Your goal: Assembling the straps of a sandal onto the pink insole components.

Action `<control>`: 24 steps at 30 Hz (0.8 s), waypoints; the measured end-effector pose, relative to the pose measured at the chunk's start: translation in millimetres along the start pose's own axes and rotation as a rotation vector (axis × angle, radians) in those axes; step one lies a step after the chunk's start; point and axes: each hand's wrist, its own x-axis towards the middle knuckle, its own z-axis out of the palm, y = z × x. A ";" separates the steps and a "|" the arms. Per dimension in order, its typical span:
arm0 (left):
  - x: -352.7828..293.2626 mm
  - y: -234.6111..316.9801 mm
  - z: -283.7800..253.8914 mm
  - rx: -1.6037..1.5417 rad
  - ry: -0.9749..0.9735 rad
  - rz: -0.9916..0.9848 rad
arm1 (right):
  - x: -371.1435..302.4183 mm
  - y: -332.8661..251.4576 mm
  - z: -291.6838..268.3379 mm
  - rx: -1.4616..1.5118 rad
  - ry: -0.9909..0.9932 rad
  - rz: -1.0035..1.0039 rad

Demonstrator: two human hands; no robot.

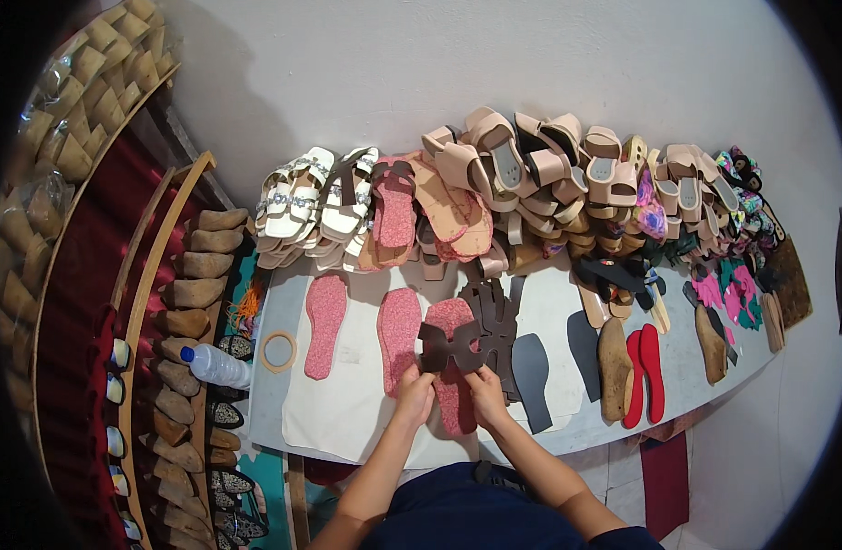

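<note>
A dark brown cut-out sandal strap (461, 350) lies across the middle of a speckled pink insole (455, 410). My left hand (415, 392) pinches the strap's lower left end, and my right hand (484, 392) its lower right end. Left of them, two more pink insoles, one (400, 323) close by and another (326, 321) farther off, rest on white sheeting. Just beyond my right hand is a pile of similar brown straps (496, 321), partly overlapped by the insole. A dark grey sole piece (531, 378) lies to its right.
Finished sandals (504, 165) are heaped along the wall at the table's back. Wooden shoe lasts (614, 367), red sole pieces (653, 371) and a tape roll (279, 351) lie on the table (719, 403). A water bottle (221, 367) and a rack of lasts (187, 293) stand left.
</note>
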 end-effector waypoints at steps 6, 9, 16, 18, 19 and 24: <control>-8.5 2.3 -7.2 0.200 0.026 -0.013 | -3.6 7.4 -1.4 0.101 -0.033 0.032; -18.1 6.9 -1.6 0.211 0.025 -0.027 | -5.2 9.0 0.9 0.176 -0.026 0.058; -29.0 13.4 -18.3 0.160 0.049 -0.022 | -9.3 17.6 16.3 0.127 -0.017 0.070; -31.4 18.3 -21.5 0.133 0.059 -0.024 | -6.2 29.2 13.4 0.105 -0.020 0.092; -33.4 22.8 -21.3 0.110 0.057 -0.046 | -6.8 32.7 15.1 0.105 -0.017 0.093; -45.0 37.1 -42.1 0.025 0.102 -0.092 | -12.7 45.1 38.1 -0.053 -0.070 0.122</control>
